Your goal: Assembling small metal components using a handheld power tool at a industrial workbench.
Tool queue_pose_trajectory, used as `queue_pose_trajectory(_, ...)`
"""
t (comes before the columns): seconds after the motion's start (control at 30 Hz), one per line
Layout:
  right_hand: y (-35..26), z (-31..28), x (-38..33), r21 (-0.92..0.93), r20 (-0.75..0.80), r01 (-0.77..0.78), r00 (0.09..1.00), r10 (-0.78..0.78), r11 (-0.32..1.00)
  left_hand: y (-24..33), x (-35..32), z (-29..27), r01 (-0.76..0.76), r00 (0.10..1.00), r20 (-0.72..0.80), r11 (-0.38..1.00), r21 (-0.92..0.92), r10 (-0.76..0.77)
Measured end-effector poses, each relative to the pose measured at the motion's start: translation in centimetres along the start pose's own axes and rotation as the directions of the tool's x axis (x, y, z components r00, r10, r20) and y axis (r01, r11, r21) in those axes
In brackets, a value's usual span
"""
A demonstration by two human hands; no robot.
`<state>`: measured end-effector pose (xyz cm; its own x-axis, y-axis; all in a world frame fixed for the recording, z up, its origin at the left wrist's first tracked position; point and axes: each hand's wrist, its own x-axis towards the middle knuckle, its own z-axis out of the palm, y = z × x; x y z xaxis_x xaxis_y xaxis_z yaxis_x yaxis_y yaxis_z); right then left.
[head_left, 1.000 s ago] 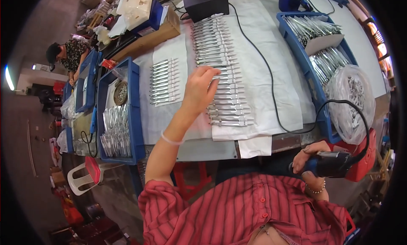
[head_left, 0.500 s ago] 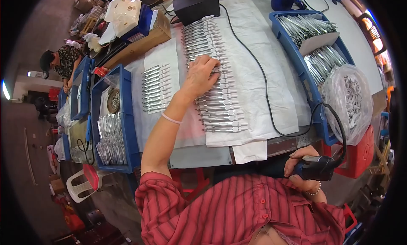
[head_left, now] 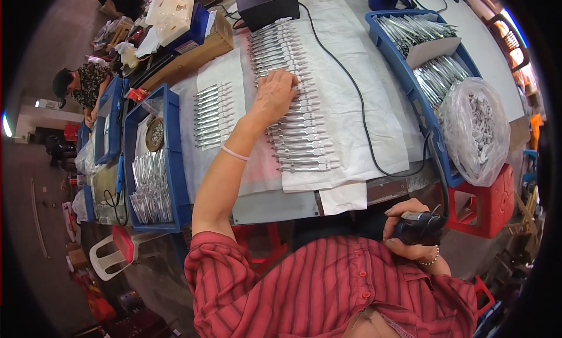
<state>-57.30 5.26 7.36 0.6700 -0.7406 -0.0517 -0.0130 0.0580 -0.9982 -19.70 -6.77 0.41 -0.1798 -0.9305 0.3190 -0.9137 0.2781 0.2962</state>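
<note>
A long row of slim silver metal pieces (head_left: 304, 134), with flat pointed ends like spade drill bits, lies side by side on white paper. Over the middle of that row is my left hand (head_left: 274, 97), fingers bent and pressed together on the pieces; whatever is under the fingertips is hidden. A shorter row of similar pieces (head_left: 213, 115) lies to its left. Low at the right, off the table's front edge, my right hand (head_left: 404, 218) is wrapped round a black corded hand tool (head_left: 420, 229). Its cable (head_left: 358, 98) runs up over the paper.
A black box (head_left: 268, 8) stands behind the long row. Blue crates of metal pieces flank the work, one at left (head_left: 178, 162) and one at right (head_left: 410, 92). A clear bag of small parts (head_left: 477, 133) sits by the right crate, above a red stool (head_left: 486, 200). Another person (head_left: 88, 86) works at far left.
My left hand has drawn its fingers closer together over the row. My right hand with the black tool has moved slightly left. The whole view has shifted a little.
</note>
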Motion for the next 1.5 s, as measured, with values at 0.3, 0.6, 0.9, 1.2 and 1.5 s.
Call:
queue_pose_trajectory(0.3, -0.1, 0.7, 0.1, -0.162, 0.107, 0.022, 0.994, -0.005, 0.986, 6.7, -4.2, -4.7, 0.070, 0.898, -0.296, 0.768, -0.637, -0.327)
queue_pose_trajectory(0.6, 3.6, 2.6, 1.1, -0.012, -0.001, -0.197, 0.981, 0.197, 0.980, 21.0, -18.7, -1.4, 0.470, 0.653, 0.510, -0.229, -0.853, -0.559)
queue_pose_trajectory(0.9, 4.7, 3.4, 2.1, -0.123, -0.060, -0.240, 0.970, 0.234, 0.963, 25.0, -20.0, 3.4, 0.324, 0.636, 0.716, -0.742, -0.587, -0.288)
queue_pose_trajectory(1.2, 5.1, 2.9, 2.2, -0.134, -0.039, -0.363, 0.932, 0.361, 0.922, 24.3, -19.0, 5.5, 0.133, 0.583, 0.792, -0.941, -0.312, -0.180)
queue_pose_trajectory(1.5, 4.0, 3.2, 2.8, -0.153, -0.008, -0.401, 0.914, 0.405, 0.903, 24.2, -19.1, 6.0, 0.135, 0.529, 0.823, -0.937, -0.323, -0.208)
